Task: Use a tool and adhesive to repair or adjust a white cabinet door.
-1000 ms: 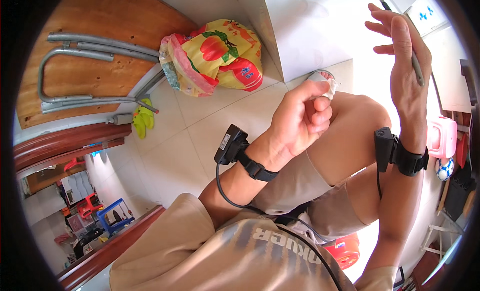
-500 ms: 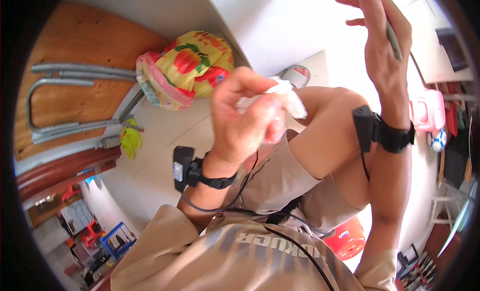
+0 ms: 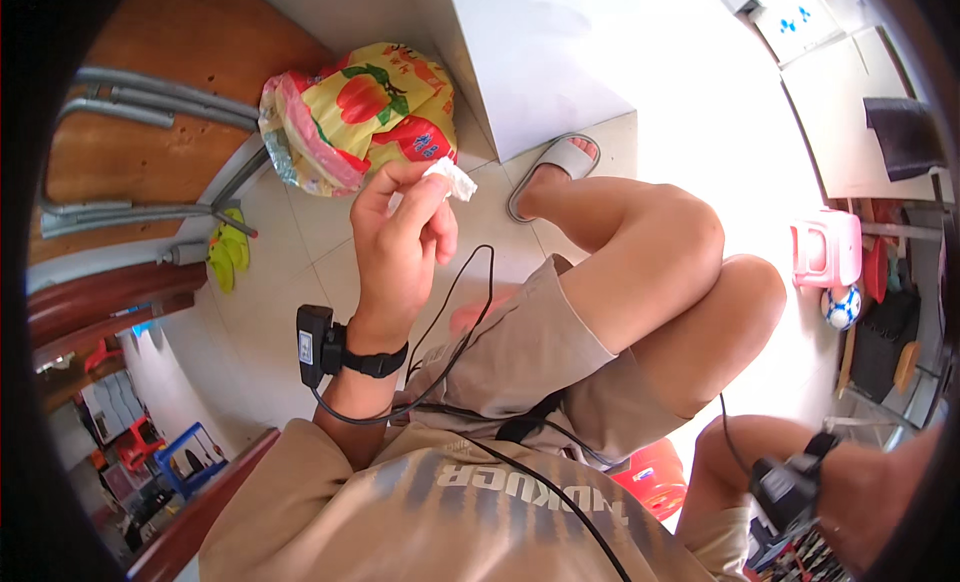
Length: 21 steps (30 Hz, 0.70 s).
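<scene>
My left hand (image 3: 392, 247) is raised in front of my body, its thumb and fingers pinched on a small crumpled white tissue (image 3: 457, 181). The tissue's loose end sticks out to the right of the fingertips. Low at the right rim, my right hand (image 3: 895, 502) is smeared and cut off by the edge of the picture, so its fingers do not show. Black boxes are strapped to both wrists, and thin black cables run from them across my lap and shirt.
A yellow and red printed bag (image 3: 375, 107) stands on the tiled floor beyond my left hand. Folded grey metal legs (image 3: 160, 107) lie against a wooden board at left. A pink stool (image 3: 828, 248) and a ball (image 3: 841, 307) are at right; a red stool (image 3: 652, 482) is below me.
My left hand has drawn left with the tissue. My right hand, earlier raised at the upper right with a slim grey-green object, has swung down to the lower right rim; that object no longer shows.
</scene>
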### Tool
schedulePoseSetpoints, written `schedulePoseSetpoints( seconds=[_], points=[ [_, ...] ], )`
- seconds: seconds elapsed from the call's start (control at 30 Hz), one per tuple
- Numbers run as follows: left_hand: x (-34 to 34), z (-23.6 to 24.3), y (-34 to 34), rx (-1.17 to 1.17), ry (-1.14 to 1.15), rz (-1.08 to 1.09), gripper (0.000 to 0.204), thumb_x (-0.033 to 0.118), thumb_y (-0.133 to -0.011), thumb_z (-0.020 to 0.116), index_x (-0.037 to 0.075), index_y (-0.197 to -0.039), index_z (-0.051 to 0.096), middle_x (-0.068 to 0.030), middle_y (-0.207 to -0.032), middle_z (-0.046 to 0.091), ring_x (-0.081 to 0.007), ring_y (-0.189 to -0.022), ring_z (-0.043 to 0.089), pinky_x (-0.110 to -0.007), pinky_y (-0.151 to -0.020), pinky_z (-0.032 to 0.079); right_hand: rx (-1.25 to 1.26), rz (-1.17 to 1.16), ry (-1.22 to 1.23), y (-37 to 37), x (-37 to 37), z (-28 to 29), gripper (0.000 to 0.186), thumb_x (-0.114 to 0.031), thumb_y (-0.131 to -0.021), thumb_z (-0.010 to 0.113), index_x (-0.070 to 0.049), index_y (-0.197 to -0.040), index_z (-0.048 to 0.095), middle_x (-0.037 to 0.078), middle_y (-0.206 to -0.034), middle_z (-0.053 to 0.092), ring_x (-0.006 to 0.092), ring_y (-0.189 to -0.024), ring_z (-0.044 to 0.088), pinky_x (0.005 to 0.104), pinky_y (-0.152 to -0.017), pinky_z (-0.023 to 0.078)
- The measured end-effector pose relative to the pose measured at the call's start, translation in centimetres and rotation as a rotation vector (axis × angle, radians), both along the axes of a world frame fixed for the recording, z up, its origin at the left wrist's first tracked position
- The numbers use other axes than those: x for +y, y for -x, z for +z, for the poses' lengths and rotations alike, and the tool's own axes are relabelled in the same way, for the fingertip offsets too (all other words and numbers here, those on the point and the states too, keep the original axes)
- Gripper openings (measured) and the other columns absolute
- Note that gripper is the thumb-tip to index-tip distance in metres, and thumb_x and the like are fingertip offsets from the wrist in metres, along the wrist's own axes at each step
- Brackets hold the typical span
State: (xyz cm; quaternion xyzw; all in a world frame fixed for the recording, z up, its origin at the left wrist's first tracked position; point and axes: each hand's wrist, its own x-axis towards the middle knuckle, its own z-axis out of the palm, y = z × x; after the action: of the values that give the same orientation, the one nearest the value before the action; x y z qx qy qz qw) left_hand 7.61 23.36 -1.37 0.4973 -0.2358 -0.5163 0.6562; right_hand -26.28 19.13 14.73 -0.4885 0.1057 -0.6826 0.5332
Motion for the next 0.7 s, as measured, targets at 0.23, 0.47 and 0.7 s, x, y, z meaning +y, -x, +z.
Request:
schedulePoseSetpoints(
  seconds=[0.23,0.47,0.7],
  points=[
    [0.8,1.5,-1.1,0.013,0.028,0.094,0.012,0.011,-0.096,0.067,0.002,-0.103,0.062,-0.0033,-0.064,0.057,-0.0131,-0.049,0.052,-0.028,-0.045,0.038,-0.007,0.381,0.001,-1.1,7.2,-2.3,0.025,-0.021,-0.106,0.054,0.000,-0.113,0.067,0.006,-0.100,0.073,0.0152,-0.080,0.069,0.0274,-0.072,0.054],
    [2.2,1.2,-2.3,0.086,0.068,0.117,0.015,0.011,-0.095,0.069,0.002,-0.105,0.062,-0.0033,-0.065,0.058,-0.0131,-0.049,0.052,-0.028,-0.045,0.038,-0.087,1.067,0.105,-8.0,11.6,-7.7,0.015,-0.012,-0.096,0.071,0.000,-0.102,0.065,0.027,-0.102,0.075,0.0399,-0.093,0.076,0.0466,-0.081,0.061],
    [4.1,-0.3,-5.1,0.131,0.010,0.188,0.016,0.013,-0.094,0.070,0.002,-0.103,0.062,-0.0024,-0.064,0.056,-0.0128,-0.047,0.051,-0.027,-0.042,0.036,-0.090,0.868,-0.119,-10.0,16.7,-10.2,0.016,-0.007,-0.097,0.074,0.004,-0.086,0.073,0.012,-0.079,0.076,0.0170,-0.059,0.064,0.0287,-0.055,0.051]
  ],
)
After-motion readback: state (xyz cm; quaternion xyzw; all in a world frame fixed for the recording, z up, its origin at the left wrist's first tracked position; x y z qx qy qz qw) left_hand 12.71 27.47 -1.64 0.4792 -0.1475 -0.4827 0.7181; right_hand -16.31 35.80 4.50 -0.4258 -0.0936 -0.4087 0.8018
